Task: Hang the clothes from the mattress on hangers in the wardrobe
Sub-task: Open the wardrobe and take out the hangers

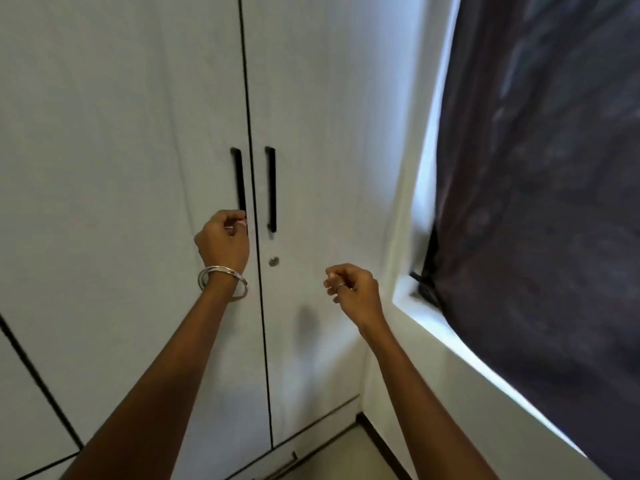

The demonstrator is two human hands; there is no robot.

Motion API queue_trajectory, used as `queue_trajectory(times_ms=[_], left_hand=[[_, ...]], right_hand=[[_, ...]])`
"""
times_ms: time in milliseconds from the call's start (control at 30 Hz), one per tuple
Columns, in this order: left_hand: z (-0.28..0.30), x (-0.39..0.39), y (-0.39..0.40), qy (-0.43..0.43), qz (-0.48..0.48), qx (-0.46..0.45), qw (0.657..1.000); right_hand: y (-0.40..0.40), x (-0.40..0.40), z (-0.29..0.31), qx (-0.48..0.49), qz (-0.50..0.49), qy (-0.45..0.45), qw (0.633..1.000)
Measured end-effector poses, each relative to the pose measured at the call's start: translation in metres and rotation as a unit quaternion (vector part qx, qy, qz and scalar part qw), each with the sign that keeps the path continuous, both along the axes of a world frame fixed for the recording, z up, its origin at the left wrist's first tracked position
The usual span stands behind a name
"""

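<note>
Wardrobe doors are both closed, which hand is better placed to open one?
Probably left: the left hand is already at the lower end of the left door handle, fingers curled there. The right hand hangs below the right door handle, holding nothing.

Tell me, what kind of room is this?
Probably a bedroom. There is a tall white wardrobe with two shut doors and long black handles, and a dark curtain over a bright window beside it. The left hand is at the left door's handle.
</note>
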State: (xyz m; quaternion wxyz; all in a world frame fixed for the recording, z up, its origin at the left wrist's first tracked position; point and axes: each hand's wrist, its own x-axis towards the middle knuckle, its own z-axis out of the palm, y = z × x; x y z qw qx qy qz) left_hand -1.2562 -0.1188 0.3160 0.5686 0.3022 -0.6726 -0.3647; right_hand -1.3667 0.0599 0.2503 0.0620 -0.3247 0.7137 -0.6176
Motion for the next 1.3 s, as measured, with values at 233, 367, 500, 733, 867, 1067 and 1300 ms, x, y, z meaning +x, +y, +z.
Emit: queue_trajectory(times_ms=[233,367,500,733,867,1067,1300], left_hand=[[0.059,-0.03,-0.037,0.044,-0.039,-0.019,0.998],[0.084,-0.042,-0.041,0.045,-0.126,0.025,0.991],[0.092,-0.044,-0.042,0.05,-0.098,0.022,0.994],[0.089,-0.048,-0.03,0.062,-0.074,-0.01,0.995],[0.086,-0.064,0.003,0.079,-0.234,0.017,0.969],[0.08,-0.103,0.1,0.12,-0.423,-0.014,0.898],[0.068,-0.163,0.182,0.016,-0.431,-0.194,0.881]], right_hand=[[-0.124,-0.056,0.044,-0.008,0.116,-0.029,0.993],[-0.166,-0.056,0.046,-0.01,0.167,-0.045,0.985],[-0.173,-0.05,0.041,-0.03,0.157,-0.043,0.986],[-0.127,-0.033,0.035,-0.07,0.119,-0.019,0.99],[-0.071,-0.029,0.026,-0.124,0.088,-0.03,0.988],[0.037,-0.044,0.027,-0.174,0.003,-0.017,0.985],[0.136,-0.101,0.027,-0.222,-0.095,-0.064,0.968]])
